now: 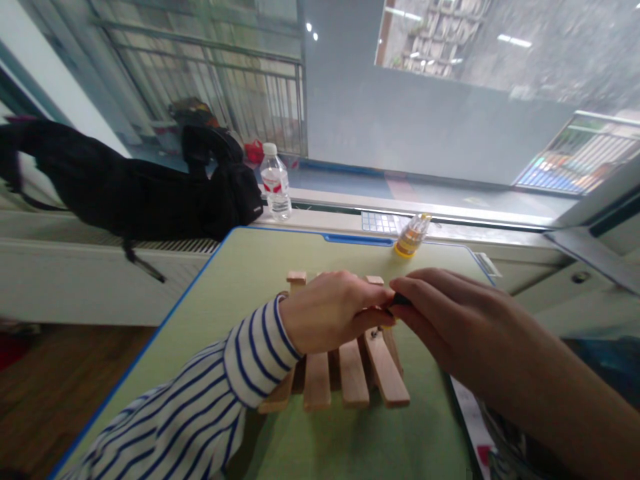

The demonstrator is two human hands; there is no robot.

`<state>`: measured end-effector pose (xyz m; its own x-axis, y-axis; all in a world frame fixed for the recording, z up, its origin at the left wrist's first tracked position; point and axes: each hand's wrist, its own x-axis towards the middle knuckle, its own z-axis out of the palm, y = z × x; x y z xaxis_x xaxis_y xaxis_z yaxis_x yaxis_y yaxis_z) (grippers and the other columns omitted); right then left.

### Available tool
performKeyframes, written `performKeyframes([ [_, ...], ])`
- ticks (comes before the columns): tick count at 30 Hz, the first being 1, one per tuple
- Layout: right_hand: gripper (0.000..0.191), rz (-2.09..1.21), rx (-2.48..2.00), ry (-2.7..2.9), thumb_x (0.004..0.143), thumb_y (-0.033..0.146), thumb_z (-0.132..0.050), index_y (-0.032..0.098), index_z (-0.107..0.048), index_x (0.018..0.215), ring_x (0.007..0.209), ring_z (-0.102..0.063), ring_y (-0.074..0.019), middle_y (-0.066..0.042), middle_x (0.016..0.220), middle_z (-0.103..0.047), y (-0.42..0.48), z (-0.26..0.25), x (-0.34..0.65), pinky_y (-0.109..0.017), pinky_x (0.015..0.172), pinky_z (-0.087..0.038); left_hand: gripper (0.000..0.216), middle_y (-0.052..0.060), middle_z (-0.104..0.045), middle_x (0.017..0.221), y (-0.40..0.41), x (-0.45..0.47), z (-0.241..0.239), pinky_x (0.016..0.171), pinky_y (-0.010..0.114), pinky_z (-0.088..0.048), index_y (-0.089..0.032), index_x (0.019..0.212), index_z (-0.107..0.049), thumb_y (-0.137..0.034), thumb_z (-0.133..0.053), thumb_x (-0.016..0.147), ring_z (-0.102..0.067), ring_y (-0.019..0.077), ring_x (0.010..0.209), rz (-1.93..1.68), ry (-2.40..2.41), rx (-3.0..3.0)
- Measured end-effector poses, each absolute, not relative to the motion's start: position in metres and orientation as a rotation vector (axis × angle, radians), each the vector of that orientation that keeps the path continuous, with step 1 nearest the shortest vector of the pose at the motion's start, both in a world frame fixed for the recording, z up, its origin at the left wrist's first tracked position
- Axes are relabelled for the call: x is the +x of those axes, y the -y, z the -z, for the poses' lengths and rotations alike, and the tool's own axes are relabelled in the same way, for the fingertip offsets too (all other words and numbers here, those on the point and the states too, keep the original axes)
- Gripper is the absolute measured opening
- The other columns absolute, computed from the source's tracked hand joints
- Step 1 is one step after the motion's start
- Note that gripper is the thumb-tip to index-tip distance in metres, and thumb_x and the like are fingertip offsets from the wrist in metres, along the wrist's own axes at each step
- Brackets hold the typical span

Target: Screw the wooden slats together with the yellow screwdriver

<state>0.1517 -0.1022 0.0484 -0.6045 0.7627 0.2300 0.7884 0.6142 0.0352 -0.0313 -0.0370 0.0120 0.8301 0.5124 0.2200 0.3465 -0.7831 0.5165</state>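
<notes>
A rack of several pale wooden slats [350, 373] lies on the green desk [250, 267], right in front of me. My left hand [333, 310], in a blue-and-white striped sleeve, rests on top of the slats with its fingers curled down over them. My right hand [440, 313] meets it from the right, fingers pinched on a small dark object [400, 300] that I cannot make out, at the rack's right side. The far ends of the slats poke out beyond my left hand.
A small bottle of yellow liquid [413, 237] lies at the desk's far edge. A water bottle [276, 181] and a black bag [145, 193] sit on the window ledge behind. The desk's left edge drops to a wooden floor [60, 380].
</notes>
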Motion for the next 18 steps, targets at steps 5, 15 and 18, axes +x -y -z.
performKeyframes([
  [5, 0.015, 0.251, -1.324, 2.668, 0.083, 0.011, -0.048, 0.017, -0.054, 0.095, 0.088, -0.054, -0.0181, -0.007, 0.102, -0.058, 0.1013, -0.0476, 0.1507, -0.036, 0.078, -0.046, 0.020, 0.001, -0.062, 0.082, 0.0365, -0.0308, -0.0130, 0.060, 0.020, -0.038, -0.017, 0.088, -0.060, -0.028, -0.043, 0.091, -0.057, 0.0111, 0.071, -0.476, -0.604, 2.532],
  [15, 0.013, 0.255, -1.391, 2.638, 0.087, 0.017, -0.046, 0.018, -0.054, 0.097, 0.082, -0.054, -0.0170, -0.004, 0.094, -0.058, 0.0996, -0.0458, 0.1512, -0.036, 0.076, -0.047, 0.027, 0.001, -0.065, 0.083, 0.0376, -0.0282, -0.0138, 0.065, 0.021, -0.041, -0.022, 0.099, -0.063, -0.042, -0.053, 0.084, -0.060, 0.0125, 0.074, -0.472, -0.715, 2.530],
  [18, 0.021, 0.296, -1.289, 2.601, 0.086, 0.020, -0.049, 0.017, -0.052, 0.107, 0.091, -0.055, -0.0176, -0.007, 0.106, -0.059, 0.0989, -0.0464, 0.1545, -0.035, 0.080, -0.047, 0.026, 0.000, -0.064, 0.078, 0.0369, -0.0280, -0.0112, 0.060, 0.020, -0.038, -0.021, 0.095, -0.064, -0.041, -0.050, 0.086, -0.059, 0.0113, 0.068, -0.461, -0.750, 2.577],
])
